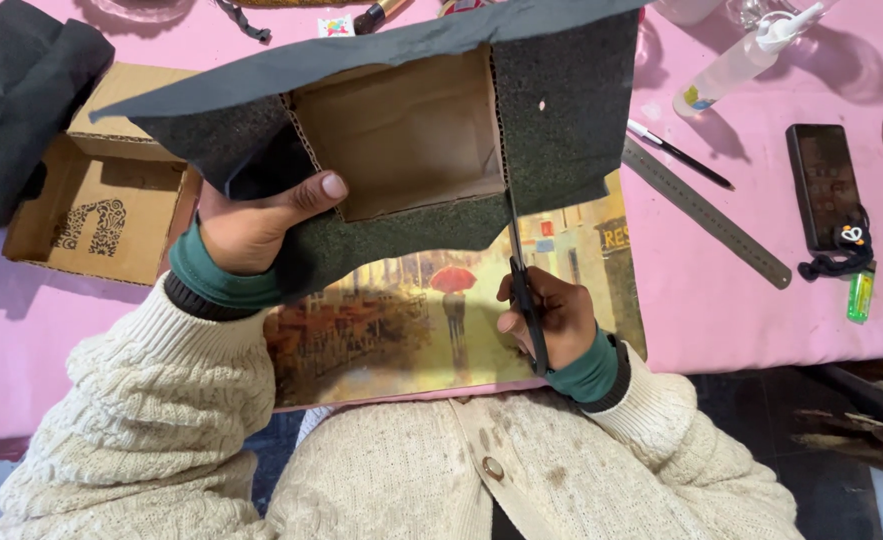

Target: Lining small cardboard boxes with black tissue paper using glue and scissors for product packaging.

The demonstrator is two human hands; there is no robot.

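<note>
The left hand (251, 225) grips a cardboard box (401, 135) wrapped in dark felt (561, 110) above the pink desk (721, 300) — light and stiff-walled, floppy at the felt edges, so best held by the wall — while the right hand (551, 320) is closed on scissors (523, 290) at the felt's edge.

I saw a table under a pink cloth (741, 300). On it lay a painted picture board (411, 320), an open cardboard box (101, 210), a metal ruler (706, 212), a pen (679, 153), a dark phone (826, 185), a green lighter (860, 295) and a clear pump bottle (736, 65).
</note>
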